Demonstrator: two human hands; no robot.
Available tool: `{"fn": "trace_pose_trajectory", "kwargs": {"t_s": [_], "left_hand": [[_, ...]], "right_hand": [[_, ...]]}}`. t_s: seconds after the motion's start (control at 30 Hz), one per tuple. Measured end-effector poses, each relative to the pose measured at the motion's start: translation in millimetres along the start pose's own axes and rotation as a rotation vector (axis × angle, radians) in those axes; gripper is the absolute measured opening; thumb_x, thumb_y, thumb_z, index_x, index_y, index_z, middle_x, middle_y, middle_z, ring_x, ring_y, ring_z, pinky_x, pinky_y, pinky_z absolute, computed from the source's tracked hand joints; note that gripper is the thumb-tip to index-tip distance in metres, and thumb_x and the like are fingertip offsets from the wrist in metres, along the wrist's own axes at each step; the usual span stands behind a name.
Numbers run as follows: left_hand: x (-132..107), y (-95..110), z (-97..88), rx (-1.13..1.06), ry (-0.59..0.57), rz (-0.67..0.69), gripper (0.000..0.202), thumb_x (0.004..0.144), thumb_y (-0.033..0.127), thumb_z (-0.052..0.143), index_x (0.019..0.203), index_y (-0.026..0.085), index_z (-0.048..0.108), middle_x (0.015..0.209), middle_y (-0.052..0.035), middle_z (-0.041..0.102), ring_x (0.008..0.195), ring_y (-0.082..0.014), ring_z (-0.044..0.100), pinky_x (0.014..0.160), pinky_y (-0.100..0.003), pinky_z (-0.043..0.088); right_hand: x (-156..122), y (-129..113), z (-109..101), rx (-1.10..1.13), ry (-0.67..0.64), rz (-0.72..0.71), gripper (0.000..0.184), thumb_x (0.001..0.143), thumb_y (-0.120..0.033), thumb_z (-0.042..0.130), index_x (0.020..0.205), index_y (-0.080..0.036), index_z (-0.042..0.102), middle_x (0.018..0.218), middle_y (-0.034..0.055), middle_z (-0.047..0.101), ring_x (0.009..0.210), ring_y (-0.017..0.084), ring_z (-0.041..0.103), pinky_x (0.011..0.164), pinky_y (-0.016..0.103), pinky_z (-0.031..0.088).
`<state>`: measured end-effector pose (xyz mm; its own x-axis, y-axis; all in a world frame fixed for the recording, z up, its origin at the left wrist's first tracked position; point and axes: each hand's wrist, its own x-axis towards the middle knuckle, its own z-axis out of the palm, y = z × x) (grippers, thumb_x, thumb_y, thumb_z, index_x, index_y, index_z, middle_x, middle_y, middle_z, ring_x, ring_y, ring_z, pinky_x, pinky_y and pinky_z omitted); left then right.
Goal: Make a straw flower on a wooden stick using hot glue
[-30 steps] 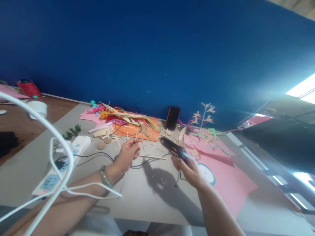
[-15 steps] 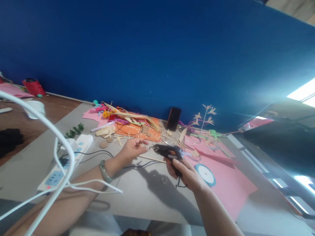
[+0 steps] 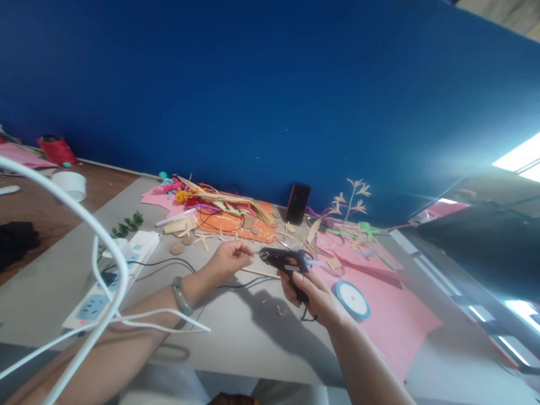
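My right hand [image 3: 310, 292] is wrapped round the handle of a black glue gun [image 3: 284, 260], its nozzle aimed left. A pale glue stick [image 3: 316, 262] pokes out of the gun's back end. Just off the nozzle, my left hand [image 3: 233, 260] is closed in a pinch, thumb against fingertips. Whatever those fingertips hold is too small to make out. A green bangle [image 3: 181, 295] circles the left wrist. Below the hands, a thin wooden stick [image 3: 261, 273] and a dark cable lie on the grey table [image 3: 236, 337].
A white power strip [image 3: 143, 247] and looping white cables [image 3: 120, 264] stand at the left. Dried husk strips lie on orange paper [image 3: 219, 221]. A phone [image 3: 297, 203] leans against the blue wall. A ribbon roll [image 3: 352, 300] rests on pink paper [image 3: 405, 320]. Husk flowers [image 3: 352, 197] stand behind.
The glue gun in my right hand has shifted slightly left, so its nozzle is closer to my left fingertips. My left hand keeps its pinch, nearly still.
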<state>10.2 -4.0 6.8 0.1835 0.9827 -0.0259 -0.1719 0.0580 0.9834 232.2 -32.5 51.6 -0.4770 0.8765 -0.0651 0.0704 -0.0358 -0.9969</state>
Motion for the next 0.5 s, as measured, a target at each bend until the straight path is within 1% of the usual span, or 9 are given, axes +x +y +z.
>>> {"fn": "trace_pose_trajectory", "kwargs": {"t_s": [0.07, 0.13, 0.2, 0.23, 0.27, 0.33, 0.37, 0.43, 0.5], "left_hand": [[0.4, 0.2, 0.0, -0.005, 0.024, -0.018, 0.022, 0.063, 0.026, 0.071, 0.077, 0.013, 0.060, 0.052, 0.0074, 0.045, 0.047, -0.0056, 0.037, 0.048, -0.019, 0.027], [0.4, 1.4, 0.3, -0.008, 0.052, -0.033, 0.022, 0.062, 0.025, 0.072, 0.077, 0.013, 0.061, 0.055, 0.0060, 0.050, 0.047, -0.0054, 0.038, 0.047, -0.019, 0.028], [0.2, 2.9, 1.0, -0.024, 0.080, -0.045, 0.022, 0.061, 0.025, 0.072, 0.077, 0.013, 0.061, 0.057, 0.0053, 0.052, 0.045, -0.0046, 0.037, 0.045, -0.019, 0.027], [0.1, 3.6, 1.4, -0.039, 0.093, -0.051, 0.023, 0.061, 0.025, 0.072, 0.076, 0.013, 0.061, 0.057, 0.0055, 0.053, 0.044, -0.0042, 0.036, 0.044, -0.019, 0.026], [0.0, 4.3, 1.8, -0.059, 0.105, -0.058, 0.024, 0.060, 0.026, 0.072, 0.076, 0.013, 0.060, 0.056, 0.0059, 0.052, 0.042, -0.0038, 0.035, 0.043, -0.019, 0.025], [-0.5, 5.7, 2.5, -0.101, 0.118, -0.068, 0.025, 0.060, 0.028, 0.073, 0.075, 0.014, 0.059, 0.054, 0.0065, 0.052, 0.039, -0.0032, 0.032, 0.040, -0.019, 0.022], [-0.9, 6.4, 2.6, -0.115, 0.119, -0.069, 0.026, 0.060, 0.029, 0.074, 0.075, 0.014, 0.058, 0.054, 0.0064, 0.052, 0.039, -0.0029, 0.032, 0.039, -0.019, 0.020], [-1.9, 7.9, 2.5, -0.126, 0.108, -0.064, 0.027, 0.061, 0.030, 0.073, 0.075, 0.014, 0.058, 0.056, 0.0057, 0.054, 0.038, -0.0025, 0.032, 0.038, -0.019, 0.019], [-3.1, 9.4, 2.4, -0.128, 0.102, -0.057, 0.026, 0.062, 0.031, 0.073, 0.075, 0.014, 0.058, 0.055, 0.0060, 0.053, 0.038, -0.0024, 0.032, 0.037, -0.018, 0.018]], "right_hand": [[0.7, 1.3, -1.3, 0.006, 0.002, -0.012, 0.040, 0.086, -0.053, 0.053, 0.095, -0.015, 0.055, 0.060, -0.0030, 0.043, 0.047, 0.010, 0.039, 0.044, 0.025, 0.023], [0.4, 1.2, -6.7, -0.007, 0.021, -0.071, 0.041, 0.085, -0.055, 0.051, 0.095, -0.015, 0.055, 0.060, -0.0024, 0.044, 0.047, 0.011, 0.039, 0.044, 0.026, 0.026], [-1.3, -2.0, -16.2, -0.099, 0.124, -0.186, 0.041, 0.086, -0.056, 0.045, 0.093, -0.017, 0.054, 0.059, -0.0018, 0.045, 0.048, 0.013, 0.039, 0.047, 0.028, 0.031], [-2.3, -4.7, -21.8, -0.198, 0.212, -0.245, 0.039, 0.087, -0.055, 0.043, 0.093, -0.018, 0.053, 0.060, -0.0010, 0.047, 0.050, 0.014, 0.042, 0.050, 0.030, 0.035], [-3.0, -7.8, -27.6, -0.351, 0.320, -0.286, 0.036, 0.088, -0.052, 0.041, 0.095, -0.018, 0.053, 0.063, 0.0002, 0.050, 0.054, 0.016, 0.045, 0.055, 0.031, 0.038], [-2.8, -12.9, -37.9, -0.737, 0.499, -0.297, 0.033, 0.087, -0.043, 0.047, 0.109, -0.019, 0.050, 0.078, 0.0044, 0.058, 0.068, 0.021, 0.053, 0.067, 0.035, 0.042], [-1.3, -13.8, -42.1, -0.923, 0.532, -0.286, 0.036, 0.085, -0.040, 0.049, 0.115, -0.019, 0.047, 0.087, 0.0068, 0.061, 0.075, 0.023, 0.056, 0.071, 0.036, 0.042], [4.2, -10.2, -48.1, -1.195, 0.496, -0.238, 0.036, 0.085, -0.034, 0.050, 0.117, -0.018, 0.047, 0.095, 0.0105, 0.062, 0.084, 0.026, 0.058, 0.074, 0.037, 0.042], [11.2, 0.0, -52.1, -1.345, 0.411, -0.173, 0.028, 0.086, -0.029, 0.047, 0.110, -0.016, 0.050, 0.092, 0.0116, 0.062, 0.085, 0.027, 0.058, 0.074, 0.037, 0.042]]}}
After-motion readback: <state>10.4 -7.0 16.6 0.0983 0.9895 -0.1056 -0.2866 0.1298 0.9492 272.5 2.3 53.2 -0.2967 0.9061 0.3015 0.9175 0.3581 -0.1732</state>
